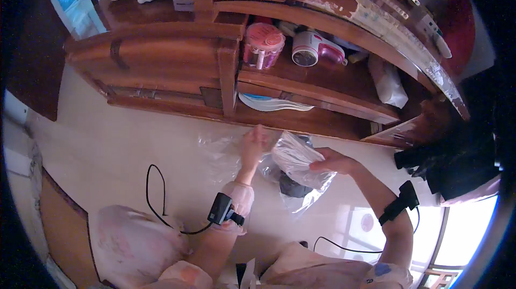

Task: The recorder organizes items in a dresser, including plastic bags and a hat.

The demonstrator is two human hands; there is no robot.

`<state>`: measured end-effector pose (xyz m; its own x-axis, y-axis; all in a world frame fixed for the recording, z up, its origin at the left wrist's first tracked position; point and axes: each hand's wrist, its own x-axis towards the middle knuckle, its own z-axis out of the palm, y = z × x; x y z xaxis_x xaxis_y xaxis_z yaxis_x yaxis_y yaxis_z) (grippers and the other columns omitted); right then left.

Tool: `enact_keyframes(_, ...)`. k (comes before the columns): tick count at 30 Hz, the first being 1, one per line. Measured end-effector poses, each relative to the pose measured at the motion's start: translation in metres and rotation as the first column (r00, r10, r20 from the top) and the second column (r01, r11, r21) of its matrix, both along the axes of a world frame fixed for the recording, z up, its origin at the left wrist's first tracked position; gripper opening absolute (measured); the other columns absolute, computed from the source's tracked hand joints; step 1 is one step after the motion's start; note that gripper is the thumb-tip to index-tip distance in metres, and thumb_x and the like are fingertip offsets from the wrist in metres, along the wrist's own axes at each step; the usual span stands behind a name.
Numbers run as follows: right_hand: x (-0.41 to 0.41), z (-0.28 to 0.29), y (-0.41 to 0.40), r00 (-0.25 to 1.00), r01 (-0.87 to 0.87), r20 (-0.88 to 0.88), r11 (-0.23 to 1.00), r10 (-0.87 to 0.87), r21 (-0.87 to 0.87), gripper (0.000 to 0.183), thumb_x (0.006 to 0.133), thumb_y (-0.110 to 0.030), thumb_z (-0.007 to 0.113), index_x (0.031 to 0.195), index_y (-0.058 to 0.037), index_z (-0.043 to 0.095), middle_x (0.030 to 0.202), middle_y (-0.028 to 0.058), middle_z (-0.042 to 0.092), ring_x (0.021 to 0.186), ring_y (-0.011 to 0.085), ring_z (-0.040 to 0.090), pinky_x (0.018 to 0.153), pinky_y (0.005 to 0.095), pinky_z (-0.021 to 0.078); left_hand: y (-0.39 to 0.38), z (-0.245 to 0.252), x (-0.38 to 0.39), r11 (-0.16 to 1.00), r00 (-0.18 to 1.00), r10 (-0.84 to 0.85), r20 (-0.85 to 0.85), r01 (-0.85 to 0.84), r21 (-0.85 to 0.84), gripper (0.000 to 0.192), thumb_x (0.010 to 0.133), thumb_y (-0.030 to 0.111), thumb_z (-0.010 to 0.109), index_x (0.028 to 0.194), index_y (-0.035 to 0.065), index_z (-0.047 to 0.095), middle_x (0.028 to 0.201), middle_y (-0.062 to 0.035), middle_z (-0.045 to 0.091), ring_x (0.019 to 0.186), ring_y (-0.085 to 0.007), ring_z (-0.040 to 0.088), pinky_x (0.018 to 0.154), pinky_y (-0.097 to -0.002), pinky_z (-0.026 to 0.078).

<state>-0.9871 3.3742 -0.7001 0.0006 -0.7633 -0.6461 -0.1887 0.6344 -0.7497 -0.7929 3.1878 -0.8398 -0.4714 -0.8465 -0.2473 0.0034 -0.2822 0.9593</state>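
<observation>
My right hand (332,160) grips the edge of a whitish, crinkled plastic-wrapped packet (296,158), fingers bent over its right side. Beneath and beside it, a clear plastic bag (296,204) with a dark item (294,186) inside lies on the floor. My left hand (256,139) is left of the packet, near the cabinet's bottom edge; it is blurred and its fingers are partly hidden, so its hold cannot be told. Another sheet or bag of clear plastic (219,154) spreads on the floor left of my left hand.
Ahead stands a worn wooden cabinet (169,63). Its open shelf holds a pink-lidded container (264,45), a white and pink fabric shaver (316,49) and a white plastic-wrapped roll (387,83). Below are white curved items (274,103). Black cables (164,188) trail from devices strapped to both arms.
</observation>
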Motion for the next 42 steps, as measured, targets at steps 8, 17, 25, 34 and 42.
enact_keyframes(8,-0.026,0.007,0.016,0.994,0.076,-0.082,0.996,-0.071,0.056,0.069,0.084,-0.026,0.077,0.141,-0.0005,0.048,0.131,0.0111,0.060,0.122,0.0218,0.053,0.107,0.0329,0.0370,-0.004,-0.031,0.022,0.724,0.762,0.227,0.606,0.285,-0.629,0.047,0.073,0.037,0.081,0.109,0.0117,0.065,0.090,-0.0168,0.071,0.083,-0.0357,0.069,0.072,-0.0464,0.055)
enact_keyframes(17,-0.033,-0.022,0.028,0.987,-0.133,-0.065,0.971,0.149,0.200,0.067,0.082,-0.026,0.075,0.139,-0.0014,0.051,0.126,0.0109,0.063,0.116,0.0222,0.057,0.103,0.0345,0.0422,0.014,-0.035,-0.006,0.584,0.691,0.109,0.715,0.538,-0.609,0.072,0.068,0.045,0.083,0.116,-0.0003,0.057,0.107,-0.0227,0.066,0.094,-0.0367,0.067,0.077,-0.0460,0.055)
enact_keyframes(25,-0.027,-0.018,0.038,0.974,-0.222,0.002,0.944,0.228,0.242,0.067,0.082,-0.026,0.075,0.140,-0.0020,0.051,0.125,0.0106,0.063,0.115,0.0219,0.058,0.101,0.0340,0.0441,0.001,-0.093,0.001,0.606,0.633,0.147,0.760,0.550,-0.575,0.059,0.069,0.038,0.082,0.111,0.0036,0.060,0.095,-0.0161,0.070,0.091,-0.0336,0.068,0.080,-0.0438,0.054)
enact_keyframes(34,-0.026,-0.003,0.027,0.957,-0.289,0.036,0.925,0.289,0.247,0.069,0.082,-0.031,0.077,0.139,-0.0011,0.050,0.126,0.0106,0.063,0.115,0.0218,0.058,0.101,0.0340,0.0446,-0.031,-0.068,0.087,0.811,0.669,0.060,0.741,0.400,-0.427,0.021,0.067,0.026,0.082,0.085,0.0192,0.075,0.083,-0.0039,0.073,0.080,-0.0253,0.070,0.070,-0.0384,0.054)
enact_keyframes(42,-0.002,0.018,-0.010,0.992,-0.119,0.045,0.991,0.117,0.064,0.084,0.083,-0.033,0.079,0.147,0.0005,0.035,0.135,0.0125,0.054,0.123,0.0202,0.053,0.107,0.0316,0.0407,-0.047,0.003,0.131,0.695,0.682,-0.059,0.729,0.552,-0.461,0.011,0.074,0.020,0.078,0.083,0.0130,0.078,0.080,-0.0093,0.072,0.079,-0.0265,0.070,0.073,-0.0374,0.055)
